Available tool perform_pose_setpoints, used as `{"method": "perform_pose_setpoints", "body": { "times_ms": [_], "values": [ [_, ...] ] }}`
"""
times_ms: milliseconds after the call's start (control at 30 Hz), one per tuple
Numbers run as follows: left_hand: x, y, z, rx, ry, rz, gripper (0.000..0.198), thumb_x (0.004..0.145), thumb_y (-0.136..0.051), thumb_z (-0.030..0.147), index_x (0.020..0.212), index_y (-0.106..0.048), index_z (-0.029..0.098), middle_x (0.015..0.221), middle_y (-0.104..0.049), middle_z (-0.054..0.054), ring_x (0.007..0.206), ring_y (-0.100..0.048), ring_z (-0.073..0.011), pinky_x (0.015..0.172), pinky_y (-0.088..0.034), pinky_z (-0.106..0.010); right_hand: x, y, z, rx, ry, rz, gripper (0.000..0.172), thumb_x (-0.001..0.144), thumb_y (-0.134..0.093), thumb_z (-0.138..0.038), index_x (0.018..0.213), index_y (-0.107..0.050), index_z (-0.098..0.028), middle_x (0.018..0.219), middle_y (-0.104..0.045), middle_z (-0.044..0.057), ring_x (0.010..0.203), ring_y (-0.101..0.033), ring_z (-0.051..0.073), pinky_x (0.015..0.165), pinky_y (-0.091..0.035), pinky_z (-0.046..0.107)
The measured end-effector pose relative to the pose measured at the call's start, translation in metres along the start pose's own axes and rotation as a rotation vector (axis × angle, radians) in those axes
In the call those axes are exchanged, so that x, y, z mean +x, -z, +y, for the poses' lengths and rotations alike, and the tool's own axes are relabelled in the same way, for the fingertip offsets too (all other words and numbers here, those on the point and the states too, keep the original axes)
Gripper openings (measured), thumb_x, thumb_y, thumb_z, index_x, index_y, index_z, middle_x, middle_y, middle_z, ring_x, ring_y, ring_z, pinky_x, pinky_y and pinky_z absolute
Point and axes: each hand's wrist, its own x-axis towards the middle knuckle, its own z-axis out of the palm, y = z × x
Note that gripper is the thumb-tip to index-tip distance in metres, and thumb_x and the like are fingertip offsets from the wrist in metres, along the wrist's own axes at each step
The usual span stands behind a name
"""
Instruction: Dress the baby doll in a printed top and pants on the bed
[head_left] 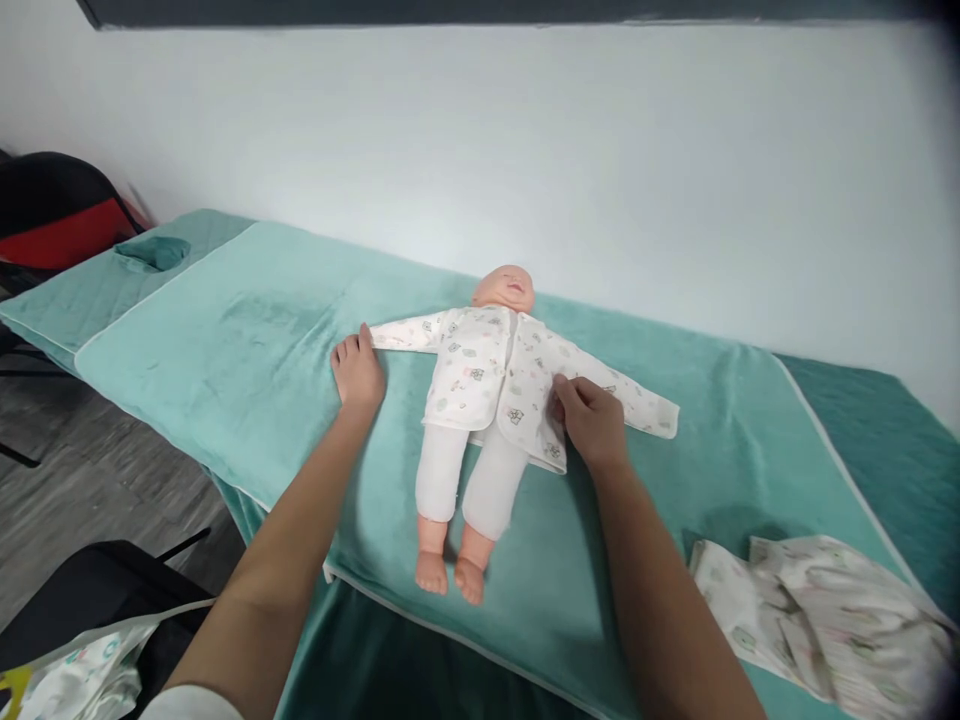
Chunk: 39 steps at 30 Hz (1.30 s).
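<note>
White printed jacket [469, 365] on the baby doll [504, 288]: right hand [592, 420] pinches its three-o'clock flap, left hand [358, 372] lies flat, empty, by the nine-o'clock cuff; keeping the fabric taut seems wise.

1. I have open towel [247, 330] left of my left hand [358, 372], running as far as a small cloth [154, 252] at the far corner.
2. The doll [480, 400] lies between my hands and blocks a straight crossing.
3. Right of my right hand [592, 420] the bed [862, 400] is free as far as the crumpled garment [817, 620] at the near edge.
4. The wall [525, 150] closes the far side.
</note>
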Motion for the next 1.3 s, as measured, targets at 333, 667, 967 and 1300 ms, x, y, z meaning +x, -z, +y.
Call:
{"method": "perform_pose_setpoints", "body": {
  "times_ms": [333,667,967,1300],
  "values": [
    [0.003,-0.011,-0.001,-0.015,0.031,0.087,0.055,0.097,-0.041,0.011,0.150,-0.056,0.014,0.140,-0.061,-0.019,0.129,-0.055,-0.0359,0.117,-0.038,-0.050,-0.009,-0.032,-0.052,-0.014,0.279,0.228,0.023,0.090,-0.061,-0.044,0.096,-0.064,-0.022,0.088,-0.066,0.001,0.074,-0.057,0.016,0.072,-0.046,0.032],
    [0.004,-0.010,-0.001,-0.015,0.094,0.094,0.046,0.095,-0.042,0.006,0.135,-0.063,0.016,0.124,-0.065,-0.017,0.119,-0.059,-0.0344,0.103,-0.043,-0.046,0.046,-0.045,-0.109,-0.575,-0.067,-0.055,0.034,0.097,-0.051,-0.055,0.090,-0.054,-0.022,0.092,-0.066,0.012,0.086,-0.060,0.029,0.078,-0.044,0.040],
    [0.005,-0.009,0.001,0.019,0.174,0.137,0.048,0.093,-0.044,0.005,0.132,-0.065,0.022,0.125,-0.062,-0.017,0.117,-0.058,-0.0344,0.100,-0.041,-0.047,0.057,-0.042,-0.082,-0.058,0.080,0.066,0.040,0.091,-0.057,-0.027,0.064,-0.027,-0.024,0.063,-0.028,-0.006,0.064,-0.029,0.014,0.065,-0.025,0.032],
    [0.005,-0.010,0.001,0.031,0.172,0.152,0.045,0.095,-0.042,0.007,0.131,-0.065,0.021,0.126,-0.062,-0.017,0.119,-0.057,-0.0349,0.102,-0.040,-0.048,0.061,-0.063,-0.078,0.094,0.356,0.211,0.021,0.093,-0.058,-0.039,0.103,-0.065,-0.022,0.112,-0.066,0.008,0.099,-0.061,0.022,0.095,-0.049,0.042]
  ]
}}
